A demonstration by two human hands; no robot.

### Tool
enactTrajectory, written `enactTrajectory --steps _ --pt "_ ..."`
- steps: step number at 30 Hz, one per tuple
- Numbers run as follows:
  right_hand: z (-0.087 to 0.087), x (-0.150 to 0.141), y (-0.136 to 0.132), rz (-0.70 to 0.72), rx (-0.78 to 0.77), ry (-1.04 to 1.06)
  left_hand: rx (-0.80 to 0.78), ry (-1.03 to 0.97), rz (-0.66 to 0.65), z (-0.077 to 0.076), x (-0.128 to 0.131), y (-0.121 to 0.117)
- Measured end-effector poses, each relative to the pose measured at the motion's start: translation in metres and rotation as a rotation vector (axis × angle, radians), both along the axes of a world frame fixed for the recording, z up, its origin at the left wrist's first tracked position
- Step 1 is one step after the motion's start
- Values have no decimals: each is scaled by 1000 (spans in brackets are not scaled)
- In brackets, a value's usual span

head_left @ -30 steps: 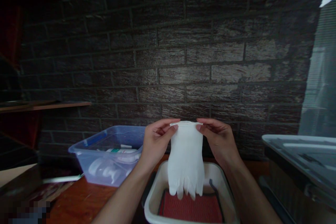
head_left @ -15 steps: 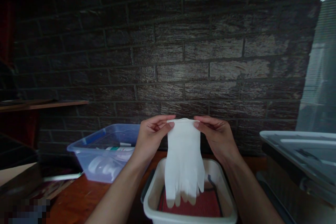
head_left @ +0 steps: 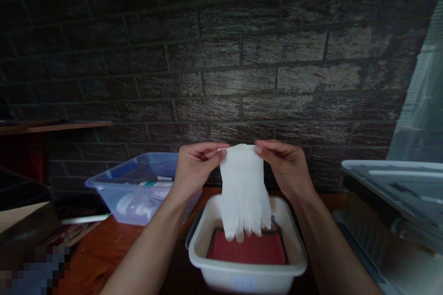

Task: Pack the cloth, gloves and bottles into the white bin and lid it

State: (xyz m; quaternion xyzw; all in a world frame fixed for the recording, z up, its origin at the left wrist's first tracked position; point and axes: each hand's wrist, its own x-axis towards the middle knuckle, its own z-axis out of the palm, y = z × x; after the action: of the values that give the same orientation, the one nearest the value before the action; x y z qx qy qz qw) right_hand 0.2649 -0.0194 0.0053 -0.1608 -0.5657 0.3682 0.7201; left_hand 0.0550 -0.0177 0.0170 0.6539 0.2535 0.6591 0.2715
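A pair of white gloves (head_left: 243,184) hangs by the cuffs, fingers downward, between my two hands. My left hand (head_left: 197,168) pinches the left corner of the cuff between thumb and fingers. At the right corner, my right hand (head_left: 286,166) grips the cuff the same way. Below and behind the hanging glove fingers stands a white plastic tub (head_left: 247,269). A red textured cloth with a dark border (head_left: 247,249) lies flat inside it.
A translucent blue bin (head_left: 128,198) with white items inside stands left on the wooden table (head_left: 93,249). To the right is a lidded clear box (head_left: 398,193). A cardboard box (head_left: 27,223) and shelf (head_left: 58,126) are far left. A dark brick wall (head_left: 221,55) rises behind.
My view has tilted down slightly, so more of the tub's front shows. The gloves' fingers now hang higher against the tub, revealing more red cloth. Both hands keep their hold.
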Motion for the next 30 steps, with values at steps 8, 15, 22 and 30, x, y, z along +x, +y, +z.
enactTrajectory --steps 8,15,22,30 --pt "1 -2 -1 -14 -48 -12 -45 4 18 6 -3 -4" --pt "2 -9 -11 -39 79 -177 -5 190 7 11 -6 -12" --pt "7 -15 -27 64 97 -276 -47 530 -33 12 0 -31" --pt "4 -12 -22 142 38 -294 -79 578 -71 17 1 -42"
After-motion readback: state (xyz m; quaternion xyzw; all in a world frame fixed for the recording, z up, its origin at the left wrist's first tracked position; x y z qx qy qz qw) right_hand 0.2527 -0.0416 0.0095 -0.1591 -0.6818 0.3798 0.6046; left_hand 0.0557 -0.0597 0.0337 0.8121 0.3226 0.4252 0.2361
